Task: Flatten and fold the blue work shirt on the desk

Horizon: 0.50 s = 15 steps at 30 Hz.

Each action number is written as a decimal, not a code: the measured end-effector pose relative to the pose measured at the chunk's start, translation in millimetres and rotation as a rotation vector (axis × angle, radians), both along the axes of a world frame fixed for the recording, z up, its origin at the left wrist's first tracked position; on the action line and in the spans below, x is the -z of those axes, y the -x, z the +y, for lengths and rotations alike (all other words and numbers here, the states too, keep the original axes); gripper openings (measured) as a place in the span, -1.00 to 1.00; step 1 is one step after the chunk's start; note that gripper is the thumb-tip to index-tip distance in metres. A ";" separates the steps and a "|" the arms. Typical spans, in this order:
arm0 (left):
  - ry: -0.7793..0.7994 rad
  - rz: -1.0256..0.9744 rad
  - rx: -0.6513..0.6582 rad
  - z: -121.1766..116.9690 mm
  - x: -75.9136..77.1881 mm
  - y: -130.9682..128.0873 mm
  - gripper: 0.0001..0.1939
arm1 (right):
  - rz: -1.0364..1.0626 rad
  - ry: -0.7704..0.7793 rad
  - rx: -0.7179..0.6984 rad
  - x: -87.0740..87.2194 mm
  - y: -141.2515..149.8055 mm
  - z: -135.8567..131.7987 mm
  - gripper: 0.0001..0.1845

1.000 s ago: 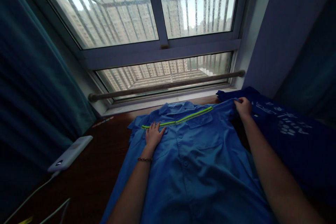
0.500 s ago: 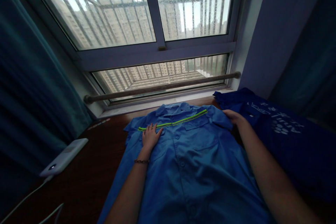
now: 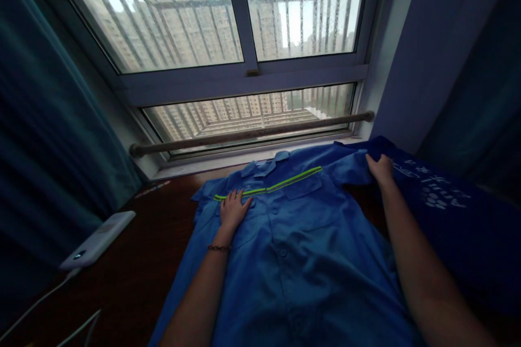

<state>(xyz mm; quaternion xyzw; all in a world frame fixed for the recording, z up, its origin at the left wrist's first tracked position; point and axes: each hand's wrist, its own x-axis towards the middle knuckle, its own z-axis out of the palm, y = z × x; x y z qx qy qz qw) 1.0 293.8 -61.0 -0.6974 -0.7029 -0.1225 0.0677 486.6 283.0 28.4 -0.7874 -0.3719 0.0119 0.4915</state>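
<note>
Blue shirt point(image 3: 309, 260) lies buttons-up on the dark wooden surface point(image 3: 142, 249), its collar point(image 3: 264, 168) toward the window point(image 3: 249, 43). The left hand point(image 3: 235, 210) rests flat on it — spread, gripping nothing, fingertips over the yellow-green stripe point(image 3: 296, 178). The right hand point(image 3: 380, 168) pinches the end of the short sleeve point(image 3: 353, 168), beside the dark blue cloth point(image 3: 459, 238) with white print.

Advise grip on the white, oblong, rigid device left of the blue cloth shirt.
Probably pinch the device midway along its long sides, from above, shirt side: it lies flat, blue cloth curtain close opposite, thin white cable at near end.
</note>
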 end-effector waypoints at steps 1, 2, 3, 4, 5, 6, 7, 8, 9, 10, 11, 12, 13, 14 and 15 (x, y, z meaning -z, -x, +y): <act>0.001 -0.001 -0.002 0.1 0.2 -0.1 -0.35 | -0.063 0.092 0.052 2.6 -4.6 0.3 -0.38; 0.005 -0.001 -0.003 0.3 0.4 -0.1 -0.35 | -0.119 0.132 0.057 2.7 -5.9 1.0 -0.37; 0.007 -0.002 -0.005 0.5 0.7 -0.2 -0.35 | -0.165 0.126 0.020 0.5 -3.1 2.2 -0.42; 0.009 -0.002 -0.006 0.8 0.9 -0.2 -0.35 | -0.192 0.095 -0.049 -3.2 3.8 3.9 -0.51; 0.010 -0.001 -0.009 1.1 1.2 -0.1 -0.34 | -0.192 0.060 -0.148 -7.3 14.7 6.0 -0.59; 0.011 -0.001 -0.011 1.3 1.3 0.0 -0.34 | -0.174 0.036 -0.269 -10.7 28.9 8.2 -0.64; 0.012 -0.002 -0.011 1.5 1.2 0.4 -0.34 | -0.152 0.027 -0.399 -12.0 45.0 10.3 -0.65; 0.014 -0.002 -0.010 1.6 1.0 1.0 -0.34 | -0.143 0.041 -0.527 -10.5 61.7 11.9 -0.63; 0.017 -0.003 -0.008 1.7 0.5 2.0 -0.33 | -0.179 0.083 -0.628 -5.7 77.2 12.8 -0.61; 0.023 -0.005 -0.007 1.6 -0.2 3.2 -0.33 | -0.246 0.157 -0.684 2.4 90.2 12.8 -0.58; 0.031 -0.007 -0.008 1.4 -1.1 4.6 -0.32 | -0.317 0.272 -0.688 13.2 99.4 12.0 -0.55; 0.041 -0.008 -0.013 1.2 -2.1 6.3 -0.32 | -0.374 0.404 -0.655 25.7 104.3 10.6 -0.51; 0.048 -0.009 -0.019 1.0 -3.0 7.9 -0.31 | -0.410 0.515 -0.609 38.8 105.0 8.8 -0.49; 0.054 -0.008 -0.024 0.8 -3.8 9.4 -0.31 | -0.430 0.571 -0.567 51.4 102.1 7.2 -0.47; 0.058 -0.007 -0.028 0.5 -4.3 10.7 -0.31 | -0.452 0.605 -0.521 62.3 96.6 6.0 -0.45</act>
